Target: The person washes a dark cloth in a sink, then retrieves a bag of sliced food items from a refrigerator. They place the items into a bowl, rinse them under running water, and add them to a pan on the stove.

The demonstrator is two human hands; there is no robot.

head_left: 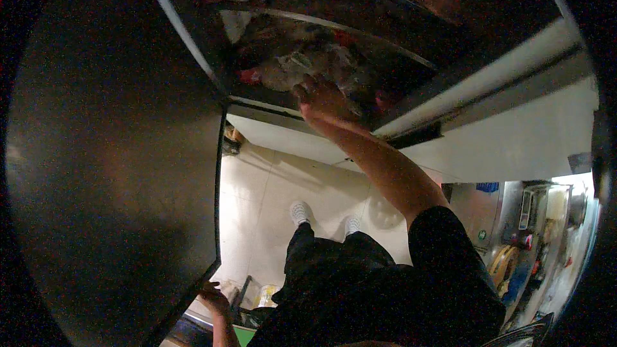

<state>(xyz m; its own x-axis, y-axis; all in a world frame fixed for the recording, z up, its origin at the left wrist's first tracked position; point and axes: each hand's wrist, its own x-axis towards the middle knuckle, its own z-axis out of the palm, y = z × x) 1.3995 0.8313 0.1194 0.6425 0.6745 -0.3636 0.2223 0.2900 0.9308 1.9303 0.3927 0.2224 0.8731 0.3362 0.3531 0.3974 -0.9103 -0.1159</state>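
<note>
A dark metal cabinet door [125,164], seemingly of a refrigerator or freezer, stands open on the left. My left hand [214,296] is at its lower edge, with the fingers partly hidden there. My right hand [323,99] reaches into the dark cabinet, at the front of a shelf heaped with clear plastic bags [308,62]. Its fingertips meet the bags, but the dimness hides whether they grip. What the bags contain is too dark to make out. A red item [249,76] lies by their left side.
A metal shelf rail [318,19] crosses above the bags. The pale cabinet frame [482,82] runs along the right. Below are the tiled floor [260,178] and my white shoes [301,212]. A cluttered counter [544,236] stands at right; a tub [267,295] sits near my left hand.
</note>
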